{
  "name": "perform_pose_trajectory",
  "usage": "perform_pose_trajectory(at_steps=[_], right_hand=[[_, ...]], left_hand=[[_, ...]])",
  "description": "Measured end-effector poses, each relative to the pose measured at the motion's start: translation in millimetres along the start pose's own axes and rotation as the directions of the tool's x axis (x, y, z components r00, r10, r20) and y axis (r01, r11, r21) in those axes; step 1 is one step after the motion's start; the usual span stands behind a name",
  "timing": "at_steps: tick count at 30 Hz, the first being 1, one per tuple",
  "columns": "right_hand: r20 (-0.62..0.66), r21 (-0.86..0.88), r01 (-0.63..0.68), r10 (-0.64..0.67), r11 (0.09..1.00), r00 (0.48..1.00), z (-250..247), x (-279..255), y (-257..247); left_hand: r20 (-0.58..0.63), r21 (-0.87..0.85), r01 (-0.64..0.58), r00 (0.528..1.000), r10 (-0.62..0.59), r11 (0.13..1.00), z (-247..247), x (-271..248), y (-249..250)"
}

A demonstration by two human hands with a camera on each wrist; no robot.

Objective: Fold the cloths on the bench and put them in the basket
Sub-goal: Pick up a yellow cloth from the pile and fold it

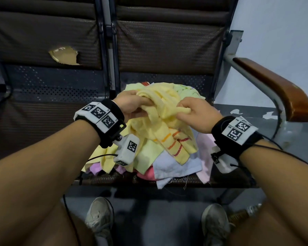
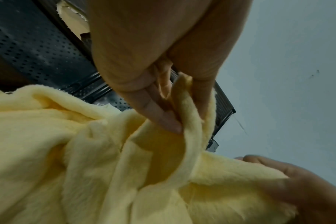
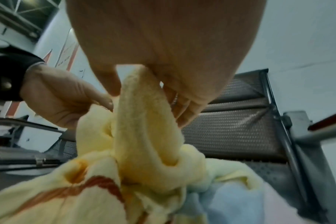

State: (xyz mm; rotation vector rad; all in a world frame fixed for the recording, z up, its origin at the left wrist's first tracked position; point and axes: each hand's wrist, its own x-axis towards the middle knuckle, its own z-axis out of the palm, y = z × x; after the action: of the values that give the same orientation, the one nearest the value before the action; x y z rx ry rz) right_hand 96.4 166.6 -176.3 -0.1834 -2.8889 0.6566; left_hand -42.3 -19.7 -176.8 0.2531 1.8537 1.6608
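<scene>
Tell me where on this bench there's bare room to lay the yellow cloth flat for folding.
Free: the left seat, bordered by the frame divider and the torn backrest. Also a narrow seat strip behind the cloth pile, below the right backrest. Crowded: the right seat, where the pile spreads to the front edge and both hands, left hand and right hand, grip the yellow cloth.

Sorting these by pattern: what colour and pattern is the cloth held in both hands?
The cloth is pale yellow with orange and red stripes near one end, clearest in the head view.
</scene>
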Motion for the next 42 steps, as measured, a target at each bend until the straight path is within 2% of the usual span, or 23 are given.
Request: perform_pose_trajectory(at_steps=[2,4,6,8,12,15,17,19,21,23,25,26,28,30,32,34,36,37,39,40,42], right_hand=[[0.007,0.194,0.012,-0.014,0.981,1.000,1,-1,-4],[-0.046,0.229,0.047,-0.038,0.972,0.998,3,-1,-5],[-0.093,0.143,0.056,-0.043,0.988,0.995,3,2,-1],[-0.135,-0.050,-0.011,0.004,0.999,0.991,1,5,10],[-0.141,-0.351,-0.173,0.130,0.920,0.981,-6,10,31],[-0.104,-0.396,-0.204,0.177,0.895,0.979,-6,10,38],[-0.149,-0.346,-0.218,0.176,0.913,0.973,-8,11,35],[-0.202,-0.192,-0.188,0.148,0.963,0.968,-13,12,30],[-0.246,-0.018,-0.037,0.031,0.999,0.969,-13,11,23],[-0.247,0.053,0.123,-0.106,0.991,0.963,-12,7,15],[-0.189,0.043,0.183,-0.172,0.982,0.967,-8,7,11],[-0.133,0.020,0.163,-0.159,0.986,0.978,-6,7,10],[0.068,-0.080,0.072,-0.067,0.994,0.995,0,5,11],[0.294,-0.191,-0.017,0.074,0.981,0.953,8,0,10],[0.384,-0.237,-0.033,0.125,0.971,0.915,14,-4,10],[0.286,-0.306,0.003,0.089,0.952,0.954,13,-1,11],[0.061,-0.297,-0.020,0.040,0.955,0.997,6,7,12],[-0.069,-0.243,-0.046,0.030,0.969,0.997,2,10,11],[-0.294,-0.161,-0.029,-0.020,0.986,0.956,-2,14,10],[-0.344,-0.147,0.008,-0.059,0.989,0.937,-2,15,8],[-0.366,-0.076,0.084,-0.106,0.994,0.925,0,16,5]], left_hand=[[0.042,0.027,0.022,0.999,-0.023,0.999,2,1,-2],[0.031,0.016,0.037,0.999,-0.038,0.999,2,3,-3],[-0.059,0.069,0.016,0.998,-0.011,0.997,-3,8,-6],[-0.183,0.212,-0.031,0.981,0.071,0.977,-13,13,-10],[-0.330,0.531,-0.058,0.905,0.269,0.845,-33,20,-17],[-0.397,0.566,-0.048,0.859,0.323,0.823,-43,24,-19],[-0.356,0.534,-0.053,0.891,0.281,0.844,-47,26,-23],[-0.279,0.451,-0.058,0.939,0.202,0.891,-48,26,-27],[-0.255,0.358,-0.035,0.958,0.134,0.933,-47,26,-28],[-0.331,0.292,-0.005,0.937,0.106,0.956,-46,27,-26],[-0.399,0.229,0.008,0.913,0.087,0.973,-48,28,-23],[-0.413,0.173,0.016,0.909,0.057,0.985,-48,28,-23],[-0.421,0.013,0.028,0.907,-0.020,1.000,-49,28,-21],[-0.424,-0.155,0.026,0.901,-0.091,0.988,-50,28,-22],[-0.440,-0.193,0.021,0.892,-0.106,0.981,-53,31,-23],[-0.491,-0.010,0.044,0.870,-0.043,0.999,-56,36,-24],[-0.469,0.110,0.007,0.882,0.046,0.994,-56,35,-26],[-0.409,0.113,-0.010,0.911,0.056,0.994,-55,35,-27],[-0.238,0.194,0.011,0.971,0.037,0.981,-49,32,-29],[-0.180,0.258,0.025,0.983,0.022,0.966,-46,30,-29],[-0.134,0.333,0.032,0.991,0.014,0.943,-43,29,-29]])
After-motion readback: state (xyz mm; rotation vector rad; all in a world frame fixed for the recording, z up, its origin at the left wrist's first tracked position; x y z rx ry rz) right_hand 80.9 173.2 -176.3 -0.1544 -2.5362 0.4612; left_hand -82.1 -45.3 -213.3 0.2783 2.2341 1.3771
